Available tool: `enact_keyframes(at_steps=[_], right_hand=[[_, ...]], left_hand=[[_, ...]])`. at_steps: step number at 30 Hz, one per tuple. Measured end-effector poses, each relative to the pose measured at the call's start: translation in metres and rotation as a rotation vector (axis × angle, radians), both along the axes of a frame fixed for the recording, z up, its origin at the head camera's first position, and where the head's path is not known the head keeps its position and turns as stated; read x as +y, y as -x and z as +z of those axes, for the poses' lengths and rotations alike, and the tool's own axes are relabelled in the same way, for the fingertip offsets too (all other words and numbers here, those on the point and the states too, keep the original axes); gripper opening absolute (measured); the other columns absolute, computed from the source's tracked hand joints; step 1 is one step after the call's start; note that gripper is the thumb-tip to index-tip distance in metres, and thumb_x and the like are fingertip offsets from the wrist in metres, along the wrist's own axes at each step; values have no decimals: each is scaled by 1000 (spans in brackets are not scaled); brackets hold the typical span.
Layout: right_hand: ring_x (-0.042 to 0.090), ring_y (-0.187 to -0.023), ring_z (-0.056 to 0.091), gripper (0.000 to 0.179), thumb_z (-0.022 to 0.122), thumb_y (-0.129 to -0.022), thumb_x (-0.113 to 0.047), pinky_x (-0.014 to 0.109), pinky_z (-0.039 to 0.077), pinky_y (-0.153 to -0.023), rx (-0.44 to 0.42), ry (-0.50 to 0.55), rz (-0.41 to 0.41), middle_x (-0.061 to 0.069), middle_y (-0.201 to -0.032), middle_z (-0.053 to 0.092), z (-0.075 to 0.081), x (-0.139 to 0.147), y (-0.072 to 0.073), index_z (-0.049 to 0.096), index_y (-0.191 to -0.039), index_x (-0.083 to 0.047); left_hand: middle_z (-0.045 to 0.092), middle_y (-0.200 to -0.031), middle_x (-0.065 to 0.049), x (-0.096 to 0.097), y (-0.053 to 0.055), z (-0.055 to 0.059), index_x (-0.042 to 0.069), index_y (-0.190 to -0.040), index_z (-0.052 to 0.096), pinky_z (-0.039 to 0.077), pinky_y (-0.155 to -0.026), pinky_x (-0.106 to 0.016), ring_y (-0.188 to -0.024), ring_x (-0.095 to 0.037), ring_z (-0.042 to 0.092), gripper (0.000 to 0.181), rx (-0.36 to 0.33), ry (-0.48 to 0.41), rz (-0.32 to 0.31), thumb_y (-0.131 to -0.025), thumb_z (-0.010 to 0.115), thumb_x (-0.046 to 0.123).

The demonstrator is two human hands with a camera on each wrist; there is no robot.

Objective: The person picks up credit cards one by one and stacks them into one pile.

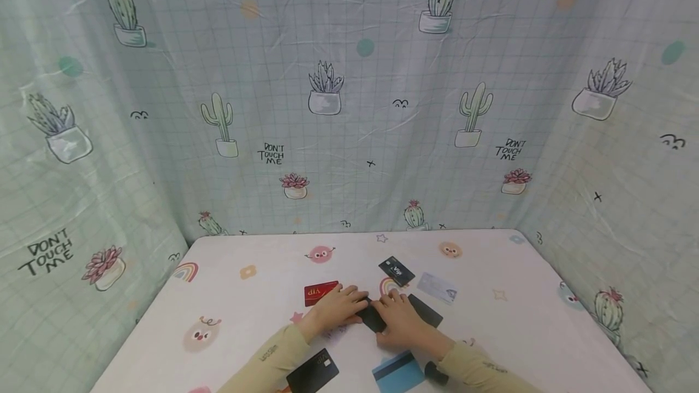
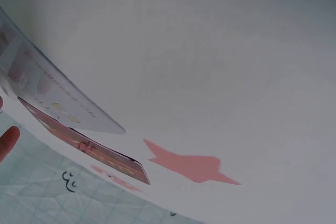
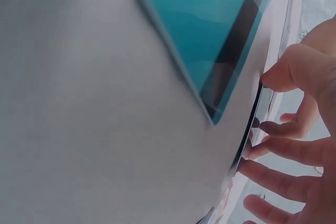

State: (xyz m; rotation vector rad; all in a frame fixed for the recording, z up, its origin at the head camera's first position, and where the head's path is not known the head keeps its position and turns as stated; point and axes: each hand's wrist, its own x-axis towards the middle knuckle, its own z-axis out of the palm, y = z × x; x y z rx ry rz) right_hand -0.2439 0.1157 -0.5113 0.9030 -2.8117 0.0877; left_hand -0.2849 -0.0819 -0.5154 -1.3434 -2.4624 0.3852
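Observation:
A black card point(image 1: 373, 319) lies between the two hands at the middle of the table. My left hand point(image 1: 337, 307) holds its left end, the thumb low and the fingers at the upper edge. At the other end my right hand point(image 1: 403, 322) pinches the card; in the right wrist view its dark edge point(image 3: 247, 135) shows between thumb and fingers. Just behind the left hand is a red VIP card point(image 1: 321, 293). A pale printed card point(image 2: 58, 85) lies below that hand. Beside the right hand is another dark card point(image 1: 425, 310).
Farther back lie a black Vip card point(image 1: 397, 271) and a whitish card point(image 1: 437, 288). Near the front are a black card with a chip point(image 1: 313, 371), a blue striped card point(image 1: 398, 372) and a dark object point(image 1: 435, 373) partly under the right forearm. A patterned curtain point(image 1: 349, 138) surrounds the table.

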Motion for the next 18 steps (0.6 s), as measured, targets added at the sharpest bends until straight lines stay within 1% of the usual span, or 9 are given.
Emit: enact_keyframes(at_steps=[5,11,14,18], right_hand=[[23,-93,43,61,67,-62,-38,46,38,-82,-45,13,-15,4,-99,53,3,-1,-1,53,-115,-12],[23,-93,41,65,69,-59,-37,44,37,-81,-62,18,-26,4,-101,51,3,-2,1,51,-117,-13],[23,-93,41,66,68,-62,-40,45,36,-81,-64,17,-31,6,-102,51,3,-3,1,51,-118,-11],[26,-93,42,67,66,-66,-46,47,38,-81,-43,15,-40,11,-102,52,3,-5,1,51,-118,-5]], left_hand=[[54,-124,6,1,1,-2,27,-116,47,45,-89,-36,-109,-14,51,38,29,-1,-13,-84,51,48],[57,-116,6,2,1,3,25,-114,47,46,-89,-34,-102,-13,52,41,99,10,-40,-82,52,51],[57,-116,7,2,1,4,24,-114,47,46,-88,-33,-102,-12,52,42,117,26,-39,-83,50,52],[57,-116,7,2,2,4,24,-116,47,45,-89,-33,-102,-12,52,44,133,45,-35,-84,48,53]])
